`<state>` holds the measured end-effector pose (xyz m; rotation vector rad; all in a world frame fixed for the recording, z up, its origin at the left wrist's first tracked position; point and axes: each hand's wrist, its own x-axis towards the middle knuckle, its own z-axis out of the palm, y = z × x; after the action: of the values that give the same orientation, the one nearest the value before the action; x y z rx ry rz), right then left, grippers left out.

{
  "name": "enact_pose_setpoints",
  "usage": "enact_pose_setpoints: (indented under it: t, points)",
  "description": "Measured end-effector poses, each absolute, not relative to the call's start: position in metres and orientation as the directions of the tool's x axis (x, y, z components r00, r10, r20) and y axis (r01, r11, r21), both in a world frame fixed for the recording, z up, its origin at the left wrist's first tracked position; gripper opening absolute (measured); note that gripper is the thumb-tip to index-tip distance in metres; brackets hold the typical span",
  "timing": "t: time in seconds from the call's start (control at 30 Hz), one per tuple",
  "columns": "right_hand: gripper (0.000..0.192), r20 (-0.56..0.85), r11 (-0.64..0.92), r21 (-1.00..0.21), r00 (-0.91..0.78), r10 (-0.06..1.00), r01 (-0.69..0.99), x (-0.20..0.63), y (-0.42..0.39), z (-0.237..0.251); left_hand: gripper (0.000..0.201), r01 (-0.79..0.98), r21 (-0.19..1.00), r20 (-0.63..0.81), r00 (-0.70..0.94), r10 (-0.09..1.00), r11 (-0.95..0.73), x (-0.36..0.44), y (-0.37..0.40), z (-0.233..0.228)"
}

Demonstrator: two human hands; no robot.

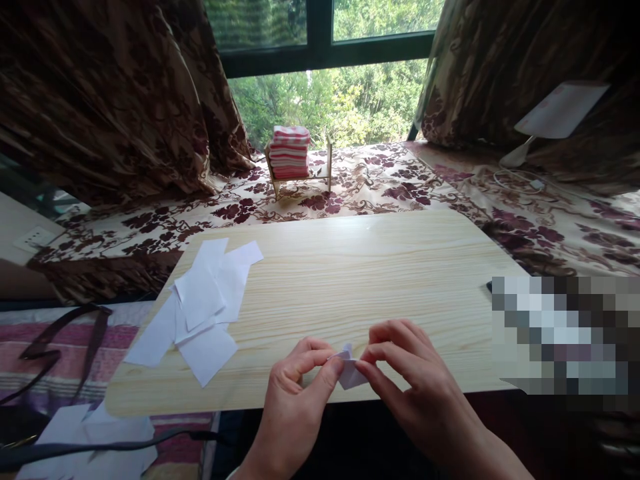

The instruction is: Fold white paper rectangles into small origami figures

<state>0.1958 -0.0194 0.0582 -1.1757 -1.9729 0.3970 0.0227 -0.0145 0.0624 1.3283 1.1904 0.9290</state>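
Between my hands, at the near edge of the wooden table (360, 280), is a small folded piece of white paper (353, 378). My left hand (305, 383) pinches its left side between thumb and fingers. With thumb and forefinger my right hand (413, 363) pinches the right side. A small flap stands up at the top of the paper, and my fingertips hide part of the folds. To the left on the table lie several loose sheets of white paper (200, 297), overlapping one another.
More white sheets (120, 427) lie on the striped cloth at lower left, beside a dark strap (95, 347). Behind the table, a small rack (329, 167) holds folded pink-and-white cloths (291, 152). A lamp (563, 110) stands at the back right. A pixelated area covers the table's right edge.
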Motion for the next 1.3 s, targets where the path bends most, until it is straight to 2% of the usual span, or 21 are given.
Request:
enact_pose_setpoints:
  t: [0.27,0.53,0.67,0.77,0.83,0.93,1.03,1.2,1.3]
  points:
    - [0.016,0.483,0.563,-0.572,-0.31,0.819,0.596,0.199,-0.018,0.064,0.025,0.051,0.984,-0.179,0.224,0.958,0.172,0.022,-0.018,0.061]
    - [0.013,0.429,0.55,-0.581,-0.348,0.833,0.6,0.204,-0.016,0.064,0.022,0.083,0.982,-0.183,0.181,0.966,0.17,0.021,-0.015,0.06]
    - [0.019,0.394,0.568,-0.586,-0.41,0.823,0.578,0.203,-0.012,0.069,0.013,0.255,0.966,-0.096,0.222,0.97,0.037,0.02,-0.01,0.061]
    - [0.021,0.41,0.599,-0.545,-0.437,0.8,0.587,0.204,-0.006,0.071,0.015,0.352,0.935,-0.069,0.273,0.959,-0.033,0.018,-0.007,0.064]
    - [0.02,0.463,0.594,-0.511,-0.383,0.799,0.621,0.207,-0.004,0.071,0.019,0.316,0.949,-0.106,0.275,0.956,0.014,0.017,-0.006,0.064]
    - [0.024,0.524,0.569,-0.472,-0.305,0.795,0.674,0.214,-0.005,0.067,0.023,0.141,0.967,-0.238,0.223,0.945,0.211,0.015,-0.005,0.059]
    - [0.035,0.536,0.622,-0.424,-0.371,0.758,0.659,0.216,-0.012,0.06,0.022,-0.035,0.937,-0.335,0.193,0.922,0.347,0.014,-0.004,0.054]
    - [0.036,0.602,0.7,-0.299,-0.441,0.665,0.648,0.208,-0.017,0.049,0.019,-0.109,0.927,-0.334,0.199,0.921,0.36,0.017,-0.003,0.056]
    - [0.037,0.625,0.71,-0.278,-0.44,0.645,0.647,0.206,-0.016,0.05,0.021,-0.083,0.935,-0.324,0.2,0.925,0.346,0.017,-0.003,0.056]
